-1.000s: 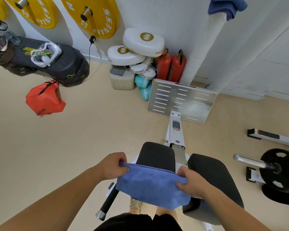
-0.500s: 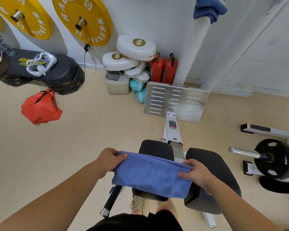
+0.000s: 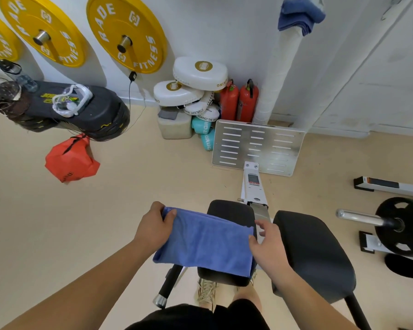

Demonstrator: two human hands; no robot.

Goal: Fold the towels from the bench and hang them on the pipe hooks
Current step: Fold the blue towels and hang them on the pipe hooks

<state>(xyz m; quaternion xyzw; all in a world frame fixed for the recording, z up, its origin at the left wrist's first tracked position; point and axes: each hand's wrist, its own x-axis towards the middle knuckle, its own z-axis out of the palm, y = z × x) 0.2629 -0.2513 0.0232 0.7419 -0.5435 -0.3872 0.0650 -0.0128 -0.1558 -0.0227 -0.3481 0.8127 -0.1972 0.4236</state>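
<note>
Folded blue towel is held flat above the left pad of the bench, its near edge overhanging the pad's front. Left hand grips the towel's far left corner, thumb on top, fingers curled beneath. Right hand lies at the towel's right edge, fingers spread and loosely bent. Whether it pinches the cloth or merely touches it cannot be told from this angle. Second towel, also blue, hangs high on the white pipe at the far wall, well apart from the bench. Steel footplate stands between bench and pipe.
</note>
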